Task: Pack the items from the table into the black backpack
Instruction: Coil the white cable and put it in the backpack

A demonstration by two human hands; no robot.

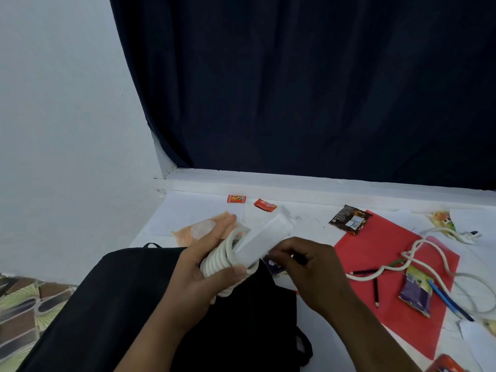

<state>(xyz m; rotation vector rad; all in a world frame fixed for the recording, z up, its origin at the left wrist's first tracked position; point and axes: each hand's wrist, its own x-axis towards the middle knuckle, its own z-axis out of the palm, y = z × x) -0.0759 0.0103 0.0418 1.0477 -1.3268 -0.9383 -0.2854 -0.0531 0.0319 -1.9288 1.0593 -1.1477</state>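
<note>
The black backpack (pixel 128 304) lies on the near left of the white table (pixel 308 218). Above it my left hand (pixel 198 267) grips a white power strip (pixel 265 237) with its thick white cable (pixel 217 261) wound in coils around one end. My right hand (pixel 311 267) pinches the cable beside the strip's near end. The loose rest of the cable (pixel 418 253) trails right across a red folder (pixel 389 264).
On the table lie a pale orange cloth (pixel 193 232), two small red sachets (pixel 236 198) (pixel 265 204), a dark snack packet (pixel 350 219), a purple packet (pixel 416 288), a blue pen (pixel 448 300), pencils (pixel 375 287). A dark curtain (pixel 295 89) hangs behind.
</note>
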